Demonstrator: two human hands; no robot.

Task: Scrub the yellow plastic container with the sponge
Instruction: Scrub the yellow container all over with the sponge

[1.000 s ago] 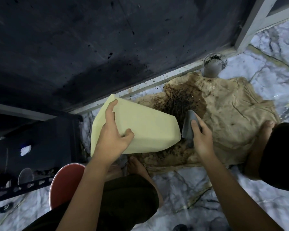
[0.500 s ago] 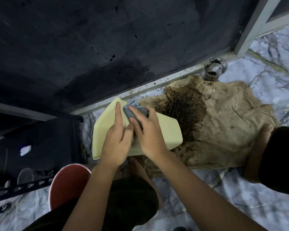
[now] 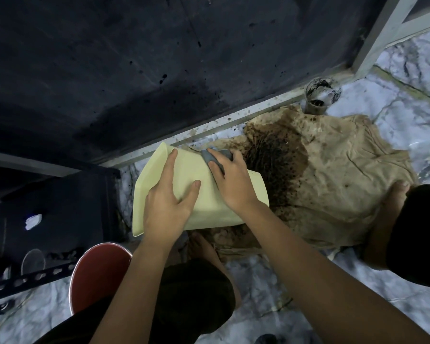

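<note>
Yellow container [image 3: 224, 194], one sponge [image 3: 215, 157], two hands

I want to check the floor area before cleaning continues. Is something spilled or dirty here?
Yes. The beige cloth on the marble floor has a large dark brown wet stain with black specks, right beside the yellow container. Specks also dot the white ledge, and the small cup by the cloth's far edge is smeared black.
</note>
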